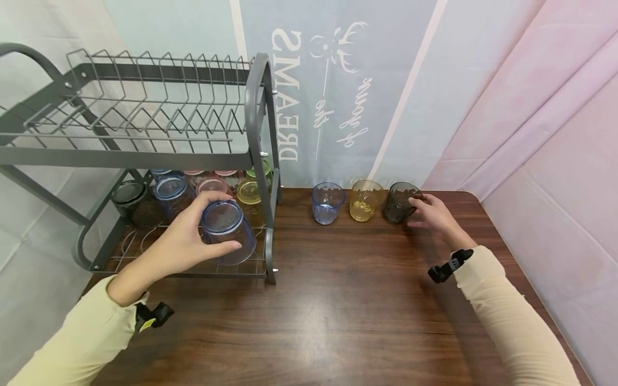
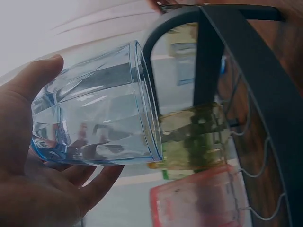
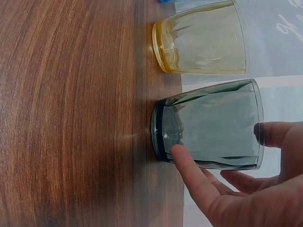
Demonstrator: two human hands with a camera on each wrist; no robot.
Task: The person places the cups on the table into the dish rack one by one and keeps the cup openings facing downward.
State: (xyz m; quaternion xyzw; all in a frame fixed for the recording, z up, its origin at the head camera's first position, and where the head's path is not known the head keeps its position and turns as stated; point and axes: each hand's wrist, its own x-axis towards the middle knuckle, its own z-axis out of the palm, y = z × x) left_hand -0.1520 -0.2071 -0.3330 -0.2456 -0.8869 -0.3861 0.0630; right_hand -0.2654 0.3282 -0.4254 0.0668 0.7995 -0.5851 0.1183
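My left hand [image 1: 181,241] grips a clear blue glass [image 1: 229,236], thumb and fingers spread around it, base up, at the front of the rack's lower shelf. In the left wrist view the blue glass [image 2: 99,109] has its base toward the palm and its rim toward the rack. On the right, a smoky grey glass [image 1: 401,203] stands upright on the table. My right hand [image 1: 432,214] holds it at its right side, with one fingertip at the rim and another finger low along the wall [image 3: 208,125].
A grey two-tier dish rack [image 1: 193,160] stands at left, its upper wire basket [image 1: 164,102] above several coloured glasses on the lower shelf. A yellow glass [image 1: 365,201] and a blue glass [image 1: 327,203] stand left of the grey one on the wooden table [image 1: 314,321]. Cloth hangs behind.
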